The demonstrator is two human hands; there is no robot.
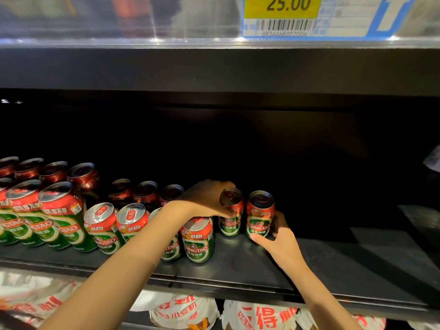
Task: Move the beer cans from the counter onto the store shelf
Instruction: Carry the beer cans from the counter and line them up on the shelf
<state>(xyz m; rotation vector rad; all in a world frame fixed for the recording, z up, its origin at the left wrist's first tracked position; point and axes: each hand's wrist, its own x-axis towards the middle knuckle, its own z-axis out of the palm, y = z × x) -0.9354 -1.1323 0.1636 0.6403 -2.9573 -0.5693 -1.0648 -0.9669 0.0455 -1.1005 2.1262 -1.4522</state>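
Item: two beer cans, green and red, upright on the black store shelf [238, 265], side by side and just apart.
- Left-hand can [231, 214]: held by the left hand [204, 198], which comes in from 8 o'clock and lies over the can's upper left side; grip clamped on it, thumb across the red band, fingers curled round the far side at the rim.
- Right-hand can [259, 216]: held by the right hand [281, 241], which reaches up from 5 o'clock; grip clamped on the lower body, thumb on the green label at front, fingers wrapped behind the can's right side.

Adjacent stock: one can [198, 239] stands at 7 o'clock of the held pair, nearer the shelf edge, partly under the left wrist. A double row of like cans [102, 225] runs off toward 9 o'clock, with a taller stack [57, 210] at far left.

Surroundings: a yellow price tag [282, 5] reading 25.00 with barcode at 12 o'clock on the clear rail above. White bags with red print [257, 316] on the tier below, at 6 o'clock.
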